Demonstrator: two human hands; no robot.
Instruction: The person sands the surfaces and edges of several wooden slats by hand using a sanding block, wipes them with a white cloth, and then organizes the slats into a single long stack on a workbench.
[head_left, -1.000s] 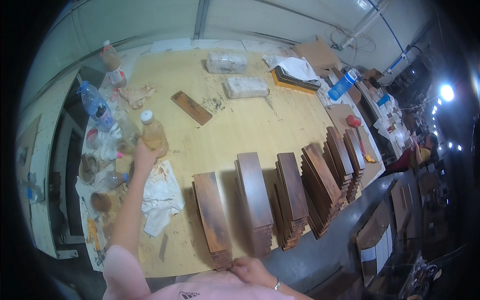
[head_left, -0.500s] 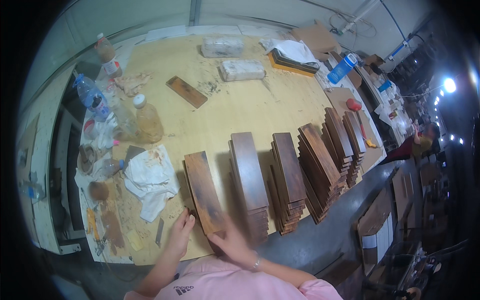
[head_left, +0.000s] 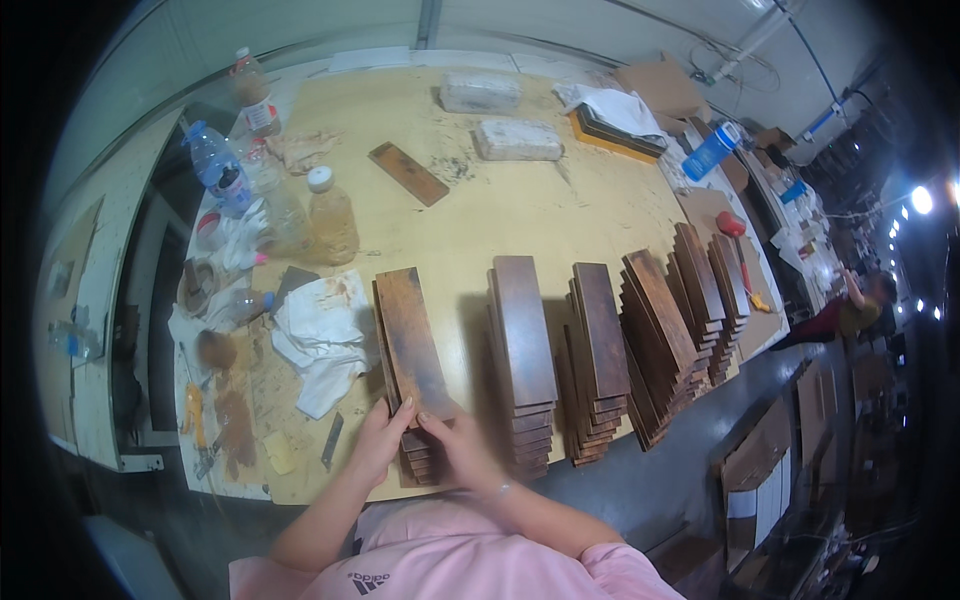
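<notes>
A brown-stained wooden plank (head_left: pixel 415 345) with dark mottling lies lengthwise away from me, on top of a stack of similar planks (head_left: pixel 418 468) whose stepped near ends show beneath it. My left hand (head_left: pixel 380 440) is closed on the left corner of its near end, thumb on the upper face. From the right side, my right hand (head_left: pixel 462 448) grips the same end, its thumb also on top. The fingers of both hands are partly hidden under or behind the wood. To the right stands another stack, topped by a smoother dark plank (head_left: pixel 525 335).
More plank stacks (head_left: pixel 600 330) line the table's near right side. A single plank (head_left: pixel 408 173) lies farther back, near two wrapped blocks (head_left: pixel 518 140). At left are a white cloth (head_left: pixel 322 340), a bottle of yellowish liquid (head_left: pixel 332 220) and a flat dark strip (head_left: pixel 332 440). A person (head_left: pixel 855 305) is at far right.
My left hand has come in from beside the stack to grip the plank's near left corner. My right hand stays at the near end. The whole view has shifted slightly.
</notes>
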